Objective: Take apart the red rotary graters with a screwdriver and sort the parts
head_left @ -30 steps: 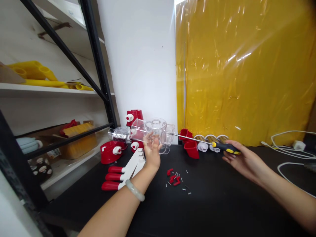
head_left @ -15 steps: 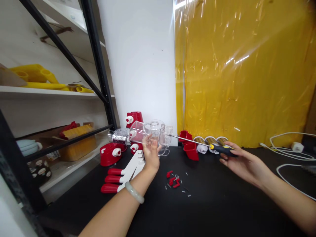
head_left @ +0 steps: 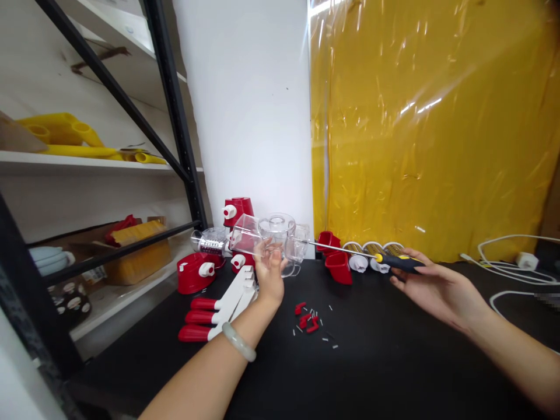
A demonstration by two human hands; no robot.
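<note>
My left hand (head_left: 270, 271) is wrapped round a clear plastic housing (head_left: 276, 226), held above the table with its square chute towards the left. In my right hand (head_left: 437, 286) is a screwdriver (head_left: 396, 262) with a dark blue and yellow handle, gripped near the handle's end. Its long shaft points left, and the tip meets the right side of the clear housing; the exact contact point is hard to make out. Below on the black table lie several small red parts (head_left: 306, 319) and loose screws or pins. White handles with red grips (head_left: 202, 318) lie left of my left forearm.
Red bases (head_left: 195, 274) and a metal grater drum (head_left: 213, 240) stand behind the handles. Red hoppers (head_left: 338, 267) and white-rimmed drums (head_left: 357, 263) line the back. A black-framed shelf (head_left: 175, 116) rises at left; white cables (head_left: 494, 256) lie at right.
The clear housing and my left hand have shifted slightly to the right. My right hand and the screwdriver have moved a little to the right too, with the tip still at the housing.
</note>
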